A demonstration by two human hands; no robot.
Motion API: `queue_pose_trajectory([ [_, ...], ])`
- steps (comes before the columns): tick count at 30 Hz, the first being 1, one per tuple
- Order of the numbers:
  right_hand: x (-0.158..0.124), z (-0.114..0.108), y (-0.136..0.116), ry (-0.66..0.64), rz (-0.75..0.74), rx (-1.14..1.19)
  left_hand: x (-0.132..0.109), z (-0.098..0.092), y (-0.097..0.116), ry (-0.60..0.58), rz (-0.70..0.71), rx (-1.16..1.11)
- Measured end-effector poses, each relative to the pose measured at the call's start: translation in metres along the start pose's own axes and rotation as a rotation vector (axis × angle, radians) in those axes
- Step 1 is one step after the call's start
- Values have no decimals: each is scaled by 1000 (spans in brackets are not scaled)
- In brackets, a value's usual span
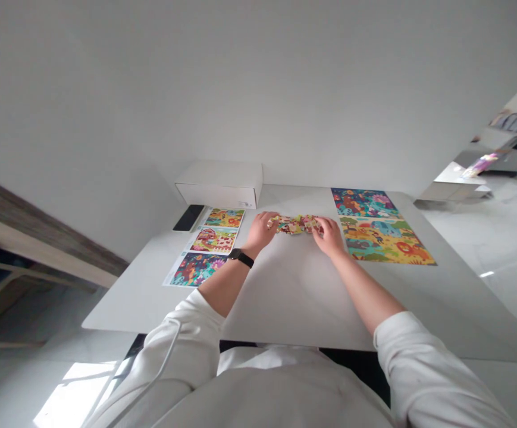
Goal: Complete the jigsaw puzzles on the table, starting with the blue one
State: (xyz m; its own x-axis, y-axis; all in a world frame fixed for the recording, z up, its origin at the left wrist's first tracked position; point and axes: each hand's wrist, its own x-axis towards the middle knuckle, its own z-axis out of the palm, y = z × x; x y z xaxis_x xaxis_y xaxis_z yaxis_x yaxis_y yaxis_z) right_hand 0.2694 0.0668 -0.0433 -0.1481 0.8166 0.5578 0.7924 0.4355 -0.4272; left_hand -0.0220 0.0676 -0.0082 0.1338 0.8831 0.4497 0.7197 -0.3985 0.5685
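Well, both hands meet near the far edge of the desk [294, 297], and between them lies a narrow strip of jigsaw pieces [294, 224] in bright reds, yellows and greens. The left hand [260, 230] is closed narrow on the strip's left end, and the right hand [328, 235] is closed just as narrowly on its right end, so the two hold the strip between them. From this view, I cannot tell whether the strip is lifted or resting on the desk.

A black watch [241, 257] sits on the left wrist, and a white left sleeve [182, 339] and white right sleeve [419, 351] end partway down the forearms.

With the strip at the clock's center and twelve toward the far edge, a white cardboard box [219, 185] sits at ten, near the far edge. Three colorful picture sheets run in a slanted column from nine to eight: the top sheet [224, 218], middle sheet [214, 240] and bottom sheet [194, 268]. Beyond them, at nine, a black phone [189, 217] lies flat. At two and three, a blue picture sheet [364, 203] and a yellow-green picture sheet [385, 240] lie edge to edge.
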Motion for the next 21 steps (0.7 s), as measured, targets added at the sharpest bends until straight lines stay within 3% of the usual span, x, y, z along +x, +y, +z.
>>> queue_pose_trajectory([
  [4,-10,-22,-19,-110,125,202,-14,-18,13,27,-169,-250],
  [7,-18,-29,-40,-252,220,297,-29,-17,27,12,-213,-340],
  [11,-32,-21,-69,-391,211,303,-50,-1,43,-199,-269,-350],
  [16,-49,0,-77,-422,182,242,-64,14,36,-365,-173,-278],
  [21,-54,4,-71,-438,131,225,-65,16,30,-428,-82,-235],
])
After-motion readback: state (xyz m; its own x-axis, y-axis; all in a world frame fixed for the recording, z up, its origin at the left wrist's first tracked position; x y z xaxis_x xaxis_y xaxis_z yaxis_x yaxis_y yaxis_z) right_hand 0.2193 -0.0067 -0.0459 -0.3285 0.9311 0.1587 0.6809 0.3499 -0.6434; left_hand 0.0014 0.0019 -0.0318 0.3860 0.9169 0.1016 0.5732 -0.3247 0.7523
